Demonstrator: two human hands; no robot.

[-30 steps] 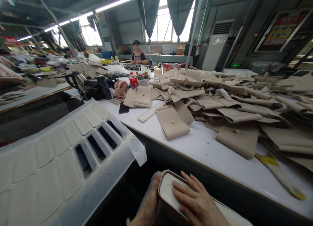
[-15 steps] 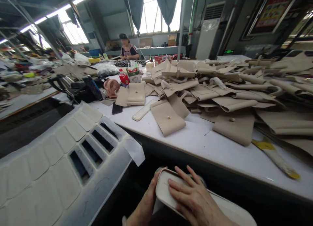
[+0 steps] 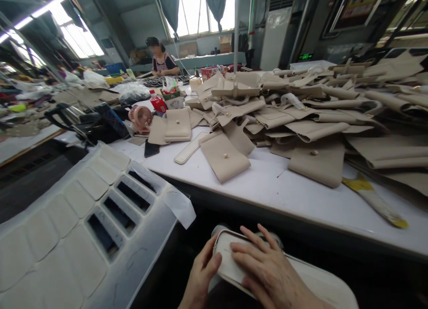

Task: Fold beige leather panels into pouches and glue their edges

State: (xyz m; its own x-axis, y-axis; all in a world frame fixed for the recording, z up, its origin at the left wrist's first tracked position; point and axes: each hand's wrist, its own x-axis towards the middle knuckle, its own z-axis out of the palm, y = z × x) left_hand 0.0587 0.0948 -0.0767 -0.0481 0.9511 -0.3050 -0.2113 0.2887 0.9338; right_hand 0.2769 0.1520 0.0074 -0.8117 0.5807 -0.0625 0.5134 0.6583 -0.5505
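A long off-white panel [image 3: 326,280] with rounded ends and a raised, dark-edged rim lies low in front of me, below the table's front edge. My left hand [image 3: 204,266] grips its left end, with the thumb on the upper face and fingers at the rim. Across the panel's upper face rests my right hand [image 3: 267,266], flat with its fingers spread. The panel's underside is hidden. Beyond the left end, a rounded grey piece [image 3: 219,229] shows partly.
Left stands a white rack [image 3: 147,251] with off-white panels and several dark slots. Beige leather pieces [image 3: 224,159] are heaped on the white table [image 3: 267,197], with a yellow-ended brush-like tool [image 3: 377,202] at right. A pink fan [image 3: 140,118] and a seated person [image 3: 164,61] are farther back.
My left thumb now presses on the panel's upper face near its left end. My right hand stays spread on the panel. The table and rack have shifted left in view.
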